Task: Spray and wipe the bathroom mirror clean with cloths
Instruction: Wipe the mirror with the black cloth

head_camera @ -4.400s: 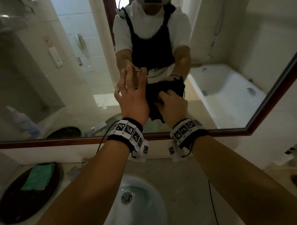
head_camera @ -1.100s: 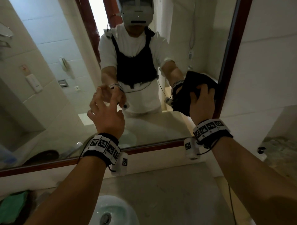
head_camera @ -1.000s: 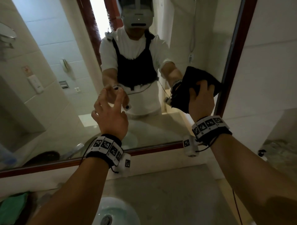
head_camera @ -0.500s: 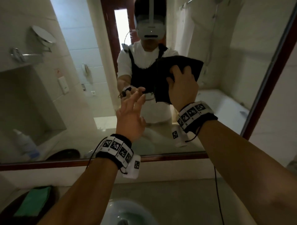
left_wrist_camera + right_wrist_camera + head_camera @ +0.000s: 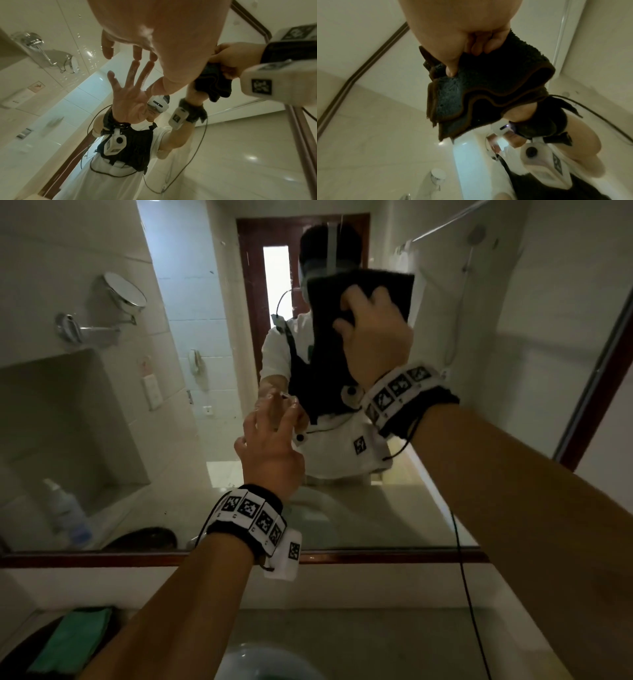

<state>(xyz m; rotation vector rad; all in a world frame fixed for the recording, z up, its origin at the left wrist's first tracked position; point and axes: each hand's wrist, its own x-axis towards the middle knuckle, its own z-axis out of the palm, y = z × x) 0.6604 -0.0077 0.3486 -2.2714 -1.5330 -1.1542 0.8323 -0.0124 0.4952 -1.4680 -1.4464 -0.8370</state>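
Note:
The wall mirror fills the upper head view, framed in dark wood. My right hand grips a folded dark cloth and holds it against the glass high up, right of centre. In the right wrist view the dark cloth is bunched under my curled fingers. My left hand is flat and spread, its fingertips touching the mirror lower down and meeting their reflection. A green cloth lies folded on a dark tray at the lower left.
Below the mirror are a stone counter and a white basin. The dark round tray sits at the left counter edge. A spray bottle shows only as a reflection at the left. The mirror's right frame borders a white wall.
My right hand has carried the dark cloth from the mirror's right edge leftward and upward across the glass. The left hand stays with its fingertips on the mirror.

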